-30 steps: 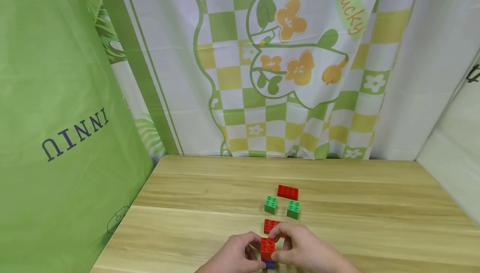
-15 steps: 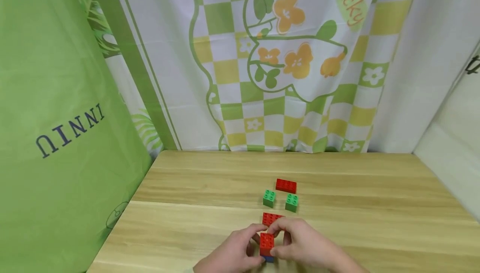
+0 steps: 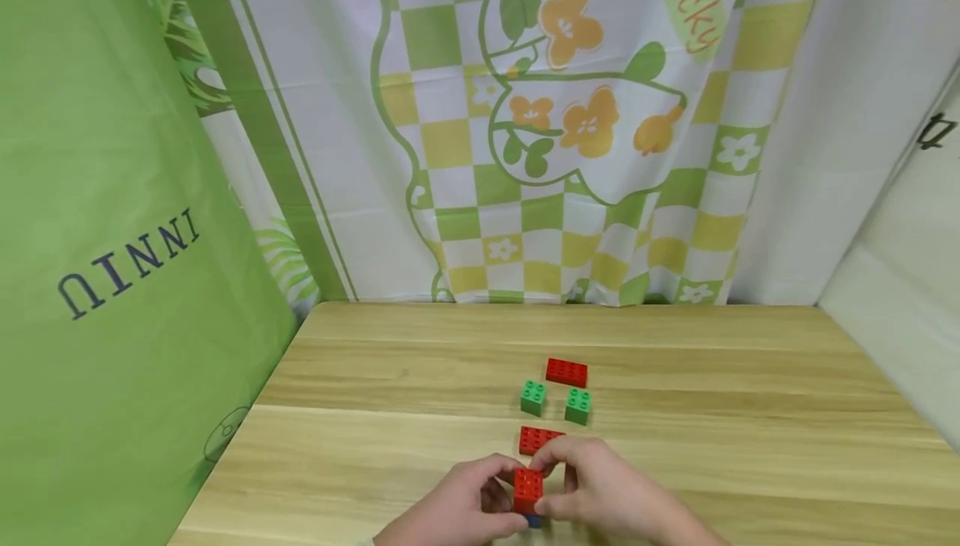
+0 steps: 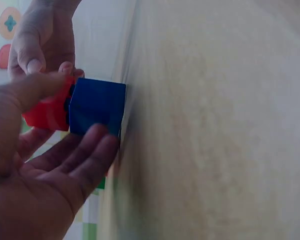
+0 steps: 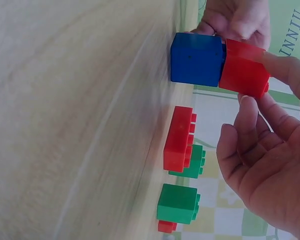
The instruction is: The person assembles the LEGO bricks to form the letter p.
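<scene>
My right hand (image 3: 592,483) pinches a square red brick (image 3: 528,489) between thumb and fingertips. That brick sits on top of a blue brick (image 5: 196,59), slightly tilted, with a narrow gap and a stud showing between them in the right wrist view. My left hand (image 3: 465,500) holds the blue brick from the other side; in the left wrist view its fingers lie against the blue brick (image 4: 97,106) and its thumb reaches by the red brick (image 4: 47,112). The blue brick stands on the wooden table (image 3: 360,446); from the head only a low strip of it shows.
Just beyond my hands lies a long red brick (image 3: 534,439), partly covered by my right hand. Farther back stand two green bricks, one left (image 3: 532,398) and one right (image 3: 577,406), and another long red brick (image 3: 567,372). A patterned curtain (image 3: 465,196) hangs behind the table.
The head view has shifted, so the table and bricks appear slightly higher and farther left. Both hands keep hold of the stacked red and blue bricks, with little visible movement.
</scene>
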A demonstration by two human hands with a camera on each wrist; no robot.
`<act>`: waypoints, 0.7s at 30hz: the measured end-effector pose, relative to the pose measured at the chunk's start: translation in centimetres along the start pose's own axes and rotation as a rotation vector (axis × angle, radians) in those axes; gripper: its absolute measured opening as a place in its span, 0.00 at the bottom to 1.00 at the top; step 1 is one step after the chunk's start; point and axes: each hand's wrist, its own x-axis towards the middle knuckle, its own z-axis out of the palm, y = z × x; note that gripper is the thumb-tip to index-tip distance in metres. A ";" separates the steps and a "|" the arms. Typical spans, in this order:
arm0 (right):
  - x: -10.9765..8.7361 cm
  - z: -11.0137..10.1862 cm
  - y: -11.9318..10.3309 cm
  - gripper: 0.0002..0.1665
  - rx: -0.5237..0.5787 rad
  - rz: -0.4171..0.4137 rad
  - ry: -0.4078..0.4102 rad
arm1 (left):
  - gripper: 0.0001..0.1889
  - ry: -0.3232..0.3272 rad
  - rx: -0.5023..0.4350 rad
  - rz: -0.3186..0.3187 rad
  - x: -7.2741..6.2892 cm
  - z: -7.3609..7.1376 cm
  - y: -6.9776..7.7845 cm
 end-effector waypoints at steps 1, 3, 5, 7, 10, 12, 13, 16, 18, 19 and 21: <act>0.0 0.1 0.0 0.14 -0.004 -0.002 0.003 | 0.15 -0.006 -0.037 -0.007 -0.1 -0.1 0.0; 0.0 0.2 -0.1 0.15 -0.014 -0.005 0.009 | 0.14 -0.010 -0.102 -0.013 -0.3 -0.1 -0.1; 0.0 0.2 -0.2 0.15 -0.025 -0.006 0.013 | 0.14 -0.005 -0.156 -0.012 -0.3 -0.1 -0.1; 0.0 0.2 -0.2 0.15 -0.026 0.005 0.011 | 0.15 0.004 -0.190 -0.014 -0.3 0.0 -0.2; -0.1 0.3 -0.2 0.15 -0.019 0.011 0.005 | 0.14 0.030 -0.224 -0.034 -0.2 0.3 -0.1; -0.1 0.3 -0.2 0.15 -0.011 0.019 -0.001 | 0.13 0.036 -0.247 -0.052 -0.2 0.4 -0.1; -0.1 0.3 -0.2 0.15 -0.010 0.017 -0.003 | 0.12 0.041 -0.258 -0.063 -0.3 0.5 0.1; -0.1 0.4 -0.1 0.15 -0.016 0.001 0.000 | 0.12 0.047 -0.296 -0.088 -0.2 0.7 0.3; -0.1 0.4 -0.1 0.15 -0.014 0.003 0.000 | 0.11 0.043 -0.320 -0.101 -0.2 0.8 0.4; -0.1 0.4 -0.1 0.15 -0.002 0.007 -0.004 | 0.11 0.041 -0.327 -0.106 -0.2 0.8 0.4; -0.2 0.4 -0.2 0.15 0.021 0.018 -0.012 | 0.11 0.031 -0.341 -0.112 -0.2 0.8 0.4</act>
